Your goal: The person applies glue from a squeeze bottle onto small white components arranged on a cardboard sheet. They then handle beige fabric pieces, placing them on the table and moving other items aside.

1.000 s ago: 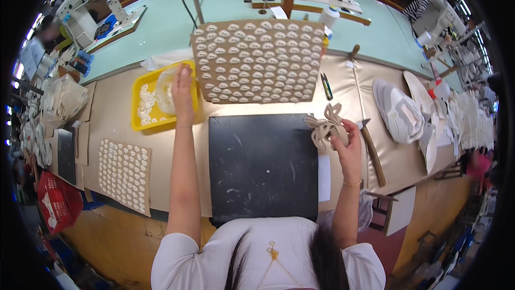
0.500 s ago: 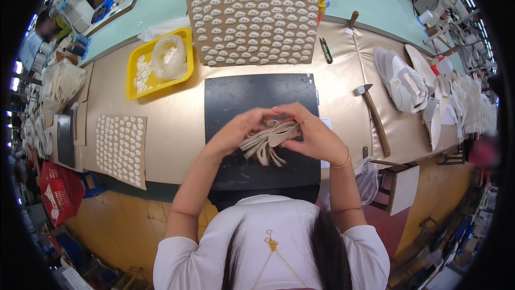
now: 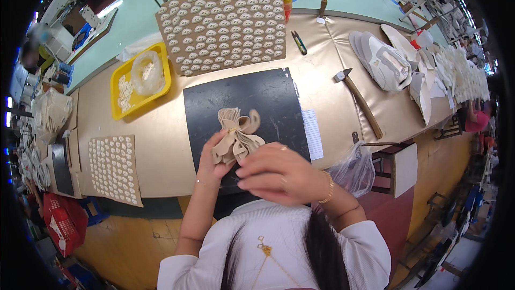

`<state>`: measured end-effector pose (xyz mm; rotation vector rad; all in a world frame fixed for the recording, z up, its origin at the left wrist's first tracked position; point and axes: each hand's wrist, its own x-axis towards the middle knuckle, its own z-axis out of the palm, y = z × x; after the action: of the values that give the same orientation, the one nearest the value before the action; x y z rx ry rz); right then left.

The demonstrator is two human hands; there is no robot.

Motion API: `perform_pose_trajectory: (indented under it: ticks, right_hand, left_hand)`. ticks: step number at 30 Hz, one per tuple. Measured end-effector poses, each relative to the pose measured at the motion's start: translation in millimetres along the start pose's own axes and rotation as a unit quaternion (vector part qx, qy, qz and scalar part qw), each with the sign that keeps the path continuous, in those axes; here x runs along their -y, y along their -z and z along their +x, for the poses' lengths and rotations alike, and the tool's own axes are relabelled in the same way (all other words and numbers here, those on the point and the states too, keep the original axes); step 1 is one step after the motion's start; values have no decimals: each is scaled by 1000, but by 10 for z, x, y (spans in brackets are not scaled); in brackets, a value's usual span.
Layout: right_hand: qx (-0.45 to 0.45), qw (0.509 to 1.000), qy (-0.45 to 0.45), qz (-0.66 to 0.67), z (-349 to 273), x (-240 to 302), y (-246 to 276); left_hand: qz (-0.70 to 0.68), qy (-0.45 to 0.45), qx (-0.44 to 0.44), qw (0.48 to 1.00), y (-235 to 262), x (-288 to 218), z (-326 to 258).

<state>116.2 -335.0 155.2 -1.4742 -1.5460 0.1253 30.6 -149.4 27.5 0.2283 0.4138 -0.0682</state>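
Note:
A bundle of beige cut shoe pieces [image 3: 229, 138], cinched at its middle, fans out above a black cutting mat [image 3: 268, 94]. My left hand [image 3: 213, 160] grips its lower left side, with some fingers hidden beneath the pieces. Just right of the bundle is my right hand [image 3: 281, 174], somewhat blurred. Its fingers reach leftward and are parted, and no object shows in them. Whether its fingertips touch the bundle's lower edge I cannot tell.
Beyond the mat lies a brown board [image 3: 225, 30] covered with small white pieces; a smaller board [image 3: 114, 169] is at left. A yellow tray [image 3: 165, 83] holds white bits. Rightward are a hammer [image 3: 362, 102], thread snips [image 3: 299, 43], a written sheet [image 3: 312, 134] and shoe uppers [image 3: 383, 64].
Both hands were around the bundle; now only the left clearly grips it, lower left. The right has moved nearer my body. The bundle's pieces are spread wider, and the whole view has shifted.

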Motion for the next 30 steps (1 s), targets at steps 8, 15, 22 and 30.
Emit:
perform_pose_trajectory:
  ticks: [8, 15, 22, 30]
  right_hand:
    - [-149, 942, 266, -142, 354, 767, 539]
    - [-125, 978, 170, 6, 465, 848, 156]
    - [-8, 999, 7, -49, 106, 165, -43]
    - [51, 983, -173, 33, -203, -188, -311]
  left_hand:
    - [7, -25, -37, 999, -236, 40, -74]
    - [136, -130, -9, 982, -128, 115, -227]
    - [25, -96, -60, 993, -128, 236, -387]
    - [48, -106, -74, 990, -108, 470, -612]
